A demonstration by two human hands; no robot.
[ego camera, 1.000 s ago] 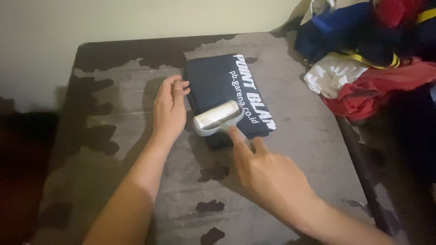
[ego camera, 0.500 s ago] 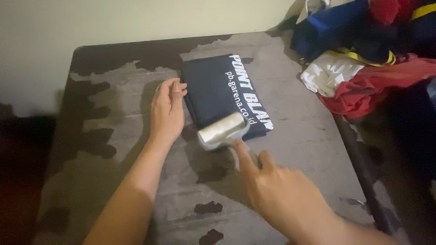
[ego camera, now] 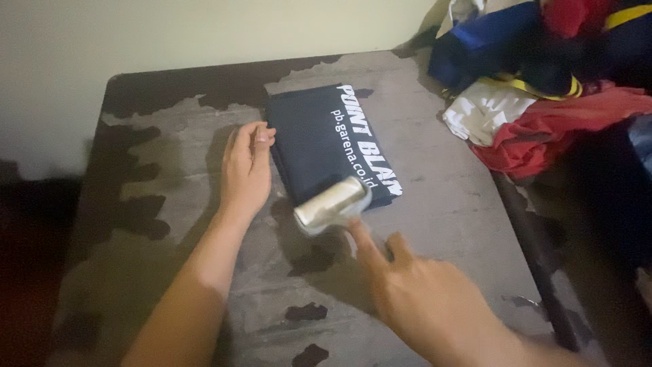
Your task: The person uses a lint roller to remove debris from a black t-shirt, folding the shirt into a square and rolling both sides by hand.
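A folded dark navy shirt (ego camera: 316,139) with white lettering lies on a worn grey table (ego camera: 441,204). My left hand (ego camera: 246,170) rests flat on the table at the shirt's left edge, fingers touching the fabric. My right hand (ego camera: 414,289) grips the handle of a pale lint roller (ego camera: 333,204), index finger stretched along it. The roller's head sits at the shirt's near edge, partly off the fabric.
A heap of clothes (ego camera: 536,81) in blue, white, red and yellow is piled at the table's far right corner. A pale wall (ego camera: 204,30) runs behind the table. Dark patches (ego camera: 309,311) of peeled surface mark the tabletop.
The lint roller has been drawn toward me, from the middle of the shirt's near half to its near edge. My left hand has stayed in place at the shirt's side.
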